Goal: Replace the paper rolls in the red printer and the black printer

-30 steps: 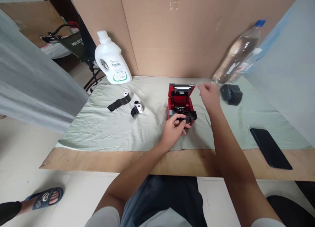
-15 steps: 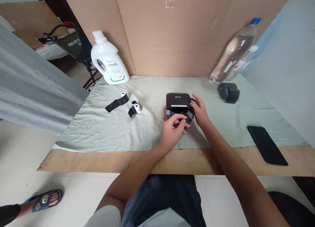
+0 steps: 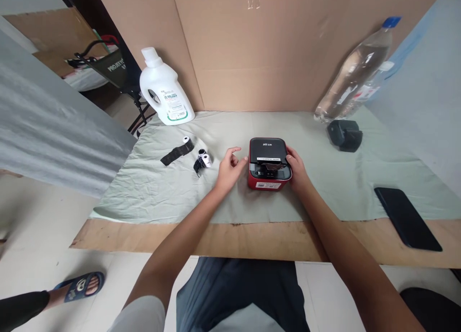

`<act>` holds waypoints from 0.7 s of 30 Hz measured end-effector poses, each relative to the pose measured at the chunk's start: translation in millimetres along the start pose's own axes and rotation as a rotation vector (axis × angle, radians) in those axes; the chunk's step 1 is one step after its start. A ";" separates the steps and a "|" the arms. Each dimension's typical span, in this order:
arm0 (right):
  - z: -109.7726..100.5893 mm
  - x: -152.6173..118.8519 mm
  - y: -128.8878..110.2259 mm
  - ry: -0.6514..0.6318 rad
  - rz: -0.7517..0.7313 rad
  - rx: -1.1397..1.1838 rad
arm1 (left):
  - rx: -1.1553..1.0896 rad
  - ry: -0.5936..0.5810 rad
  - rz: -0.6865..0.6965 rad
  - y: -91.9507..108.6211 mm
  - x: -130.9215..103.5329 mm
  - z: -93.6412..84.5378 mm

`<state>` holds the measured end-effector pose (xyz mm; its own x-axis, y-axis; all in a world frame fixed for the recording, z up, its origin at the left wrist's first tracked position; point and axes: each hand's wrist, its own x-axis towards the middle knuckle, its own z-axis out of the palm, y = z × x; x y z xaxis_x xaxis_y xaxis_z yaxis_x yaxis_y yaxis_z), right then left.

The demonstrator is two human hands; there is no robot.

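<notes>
Well, wrinkled cloth stops before our wooden table edge; left grip spread, right grip touching the smooth box, pinch unclear.

On the tabletop, a pale cloth lies under a red-and-black printer, lid down. The person's right grip rests against its right side; the left grip, fingers parted, is just beside its left. Small paper rolls lie farther left, near a white jug. A phone and a big bottle are at right.
</notes>
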<state>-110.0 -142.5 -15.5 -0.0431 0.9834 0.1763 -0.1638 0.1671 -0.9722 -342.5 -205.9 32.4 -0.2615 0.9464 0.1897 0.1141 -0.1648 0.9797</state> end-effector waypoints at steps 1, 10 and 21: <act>-0.2 0.0 0.1 -0.003 0.004 -0.003 | 0.003 -0.059 -0.077 -7.7 5.5 -1.6; -3.2 -0.6 1.5 -0.017 -0.012 -0.027 | -0.244 -0.281 -0.492 -11.0 7.7 9.0; -5.3 -0.6 -1.9 -0.045 -0.044 -0.048 | -0.252 -0.308 -0.473 -15.0 13.9 10.8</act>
<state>-104.5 -142.9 -14.6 -0.0814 0.9710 0.2248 -0.1191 0.2145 -0.9694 -337.5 -187.3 19.6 0.0649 0.9634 -0.2600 -0.1862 0.2676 0.9454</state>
